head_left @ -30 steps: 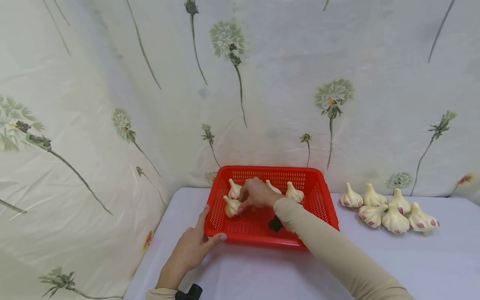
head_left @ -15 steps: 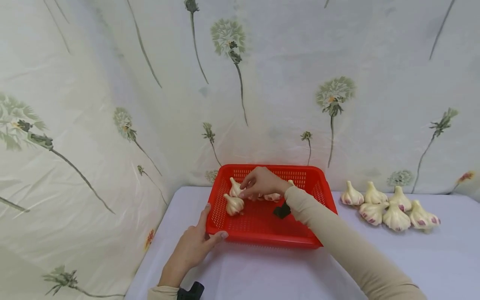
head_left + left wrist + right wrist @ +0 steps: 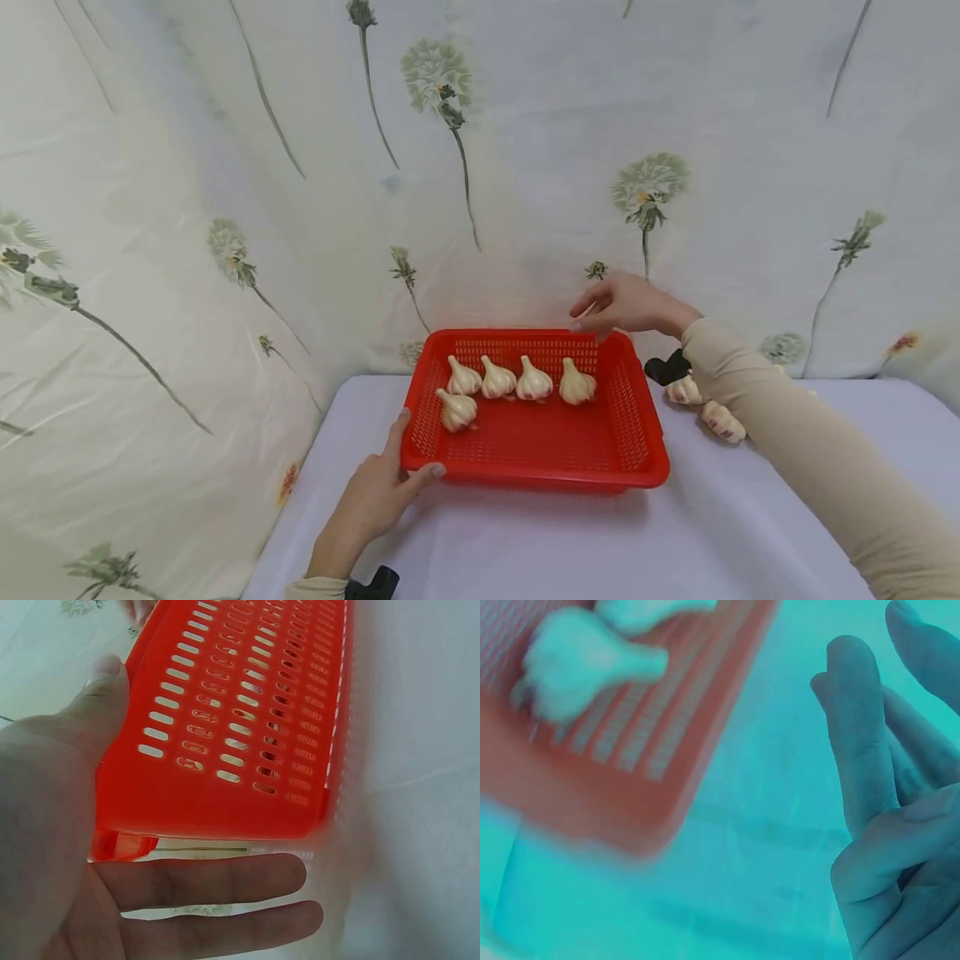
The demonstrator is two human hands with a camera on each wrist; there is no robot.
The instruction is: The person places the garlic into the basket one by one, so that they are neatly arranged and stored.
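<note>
A red perforated plastic basket (image 3: 525,477) stands on the table. Inside, several garlic bulbs (image 3: 534,381) form a row along the back, necks upward, and one garlic bulb (image 3: 457,410) lies in front at the left. My left hand (image 3: 371,492) rests around the basket's front-left corner, thumb against the front rim. Its visible fingers (image 3: 210,881) are straight in the left wrist view. Above the back right corner of the basket is my right hand (image 3: 628,305), holding nothing, fingers loosely bent. The right wrist view is blurred and tinted blue; its fingers (image 3: 859,735) lie apart from the basket.
More garlic bulbs (image 3: 722,422) lie on the table to the right of the basket, mostly hidden behind the right sleeve (image 3: 795,433). A floral cloth (image 3: 525,208) hangs behind the white-covered table (image 3: 525,542), and also along its left side.
My right hand has risen out of the basket and moved right, uncovering the back row of garlic bulbs. The left hand keeps its place at the corner.
</note>
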